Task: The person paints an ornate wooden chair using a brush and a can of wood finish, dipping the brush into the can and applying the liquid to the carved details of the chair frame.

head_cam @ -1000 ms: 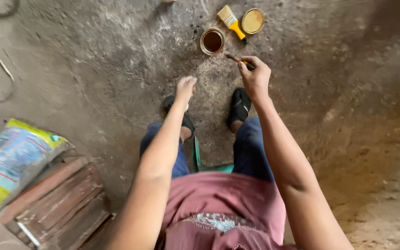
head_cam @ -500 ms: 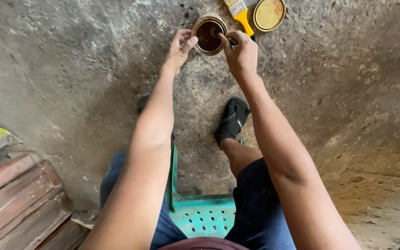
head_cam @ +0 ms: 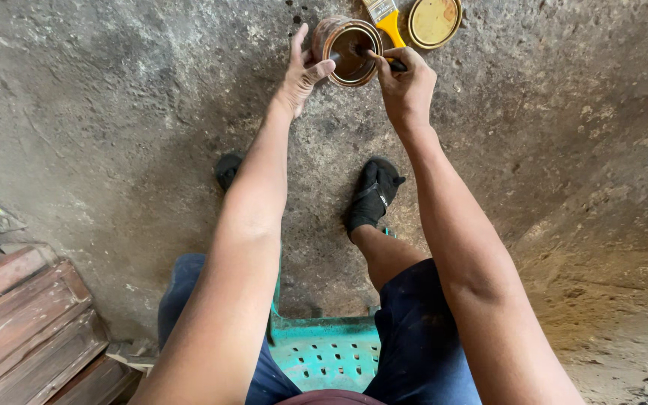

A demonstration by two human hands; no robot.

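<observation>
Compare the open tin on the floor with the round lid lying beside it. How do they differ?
The open tin holds dark brown liquid; the round lid shows a pale yellowish face. The tin is steadied by the left hand, while the right hand dips a tool into it; the lid lies untouched beside a yellow-handled brush. Both are round and rest on the concrete floor.

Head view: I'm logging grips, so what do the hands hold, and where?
Left hand grips the open tin by its side wall. Right hand pinches a small brush by its handle, tip inside the tin.
</observation>
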